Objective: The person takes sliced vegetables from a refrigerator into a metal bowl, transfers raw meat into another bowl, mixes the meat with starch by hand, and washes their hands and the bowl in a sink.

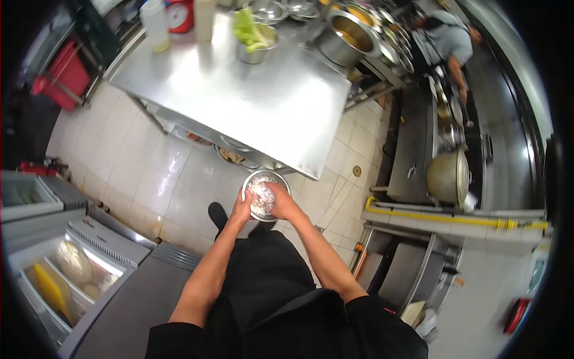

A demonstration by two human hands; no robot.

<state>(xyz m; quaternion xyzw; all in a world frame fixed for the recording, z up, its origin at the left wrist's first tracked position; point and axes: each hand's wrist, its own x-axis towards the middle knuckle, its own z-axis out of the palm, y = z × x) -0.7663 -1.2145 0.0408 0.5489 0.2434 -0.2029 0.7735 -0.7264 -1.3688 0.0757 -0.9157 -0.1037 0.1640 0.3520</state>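
Observation:
A round metal bowl is held in front of my body, below the near edge of the steel table. White, floury-looking pieces fill it; their kind is too blurred to tell. My left hand grips the bowl's left side, with the thumb at the rim. Across the right rim reaches my right hand, its fingers in or over the white contents and partly hidden there.
On the steel table stand a steel container with green leaves, squeeze bottles and a large pot. An open chilled drawer lies at left. A co-worker stands by the stove, near a big lidded pot.

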